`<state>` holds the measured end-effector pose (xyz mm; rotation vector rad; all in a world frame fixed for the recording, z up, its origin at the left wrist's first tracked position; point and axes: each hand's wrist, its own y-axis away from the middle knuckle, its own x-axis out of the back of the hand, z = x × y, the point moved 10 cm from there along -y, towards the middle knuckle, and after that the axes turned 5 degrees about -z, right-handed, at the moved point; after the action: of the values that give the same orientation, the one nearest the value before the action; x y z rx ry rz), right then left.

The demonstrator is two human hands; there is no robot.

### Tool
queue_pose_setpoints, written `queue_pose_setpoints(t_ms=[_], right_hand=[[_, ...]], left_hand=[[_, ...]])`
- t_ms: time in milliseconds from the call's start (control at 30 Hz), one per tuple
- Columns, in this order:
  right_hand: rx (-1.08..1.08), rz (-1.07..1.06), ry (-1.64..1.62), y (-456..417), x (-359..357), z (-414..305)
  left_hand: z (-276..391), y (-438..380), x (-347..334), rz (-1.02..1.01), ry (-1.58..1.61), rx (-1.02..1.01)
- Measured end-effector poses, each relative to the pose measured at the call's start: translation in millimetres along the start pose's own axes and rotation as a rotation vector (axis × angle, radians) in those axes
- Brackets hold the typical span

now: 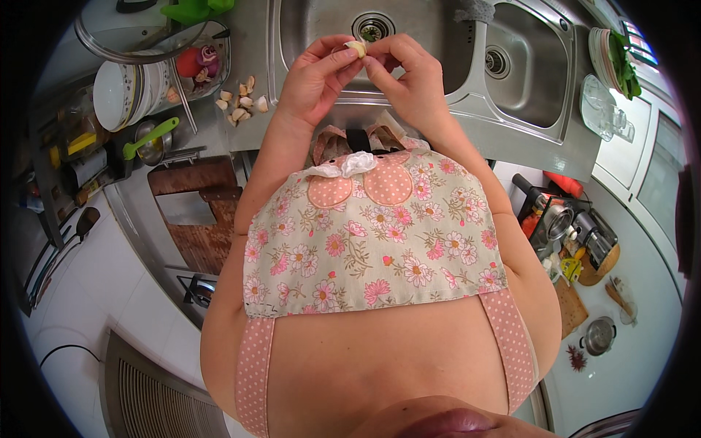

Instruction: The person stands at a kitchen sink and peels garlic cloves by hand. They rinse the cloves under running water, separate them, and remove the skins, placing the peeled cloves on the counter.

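Above the left sink basin (323,22), my left hand (317,76) pinches a partly peeled garlic clove (358,48) between thumb and fingers. Pale papery skin clings to the clove's upper left side. My right hand (411,71) meets it from the other side, with thumb and forefinger pinched at the clove's right edge. Directly beyond the fingers lies the basin's drain strainer (374,27), with a green scrap in it. More garlic cloves (241,104), several of them, lie loose on the steel counter left of my left hand.
Stacked bowls (118,96) and a glass lid (142,33) stand at the left, near a container of onions (205,65). Below them are a green brush (150,137) and a wooden cutting board (191,235) with a cleaver (189,208). Right is a second basin (526,71), then plates with leafy greens (624,65).
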<state>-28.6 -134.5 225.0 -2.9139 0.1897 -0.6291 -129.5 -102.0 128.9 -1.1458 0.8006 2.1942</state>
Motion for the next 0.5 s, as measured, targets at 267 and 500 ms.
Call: queue_pose_setpoints(t_ms=[267,500], right_hand=[[-0.056,0.016,0.036,2.3,1.4,5.1],[0.012,0.094,0.166,1.1,9.6,-3.8]], left_hand=[[9.2,2.4,-4.8,0.016,-0.190,-0.084],[4.9,3.3,-12.0,0.014,-0.228,-0.055]])
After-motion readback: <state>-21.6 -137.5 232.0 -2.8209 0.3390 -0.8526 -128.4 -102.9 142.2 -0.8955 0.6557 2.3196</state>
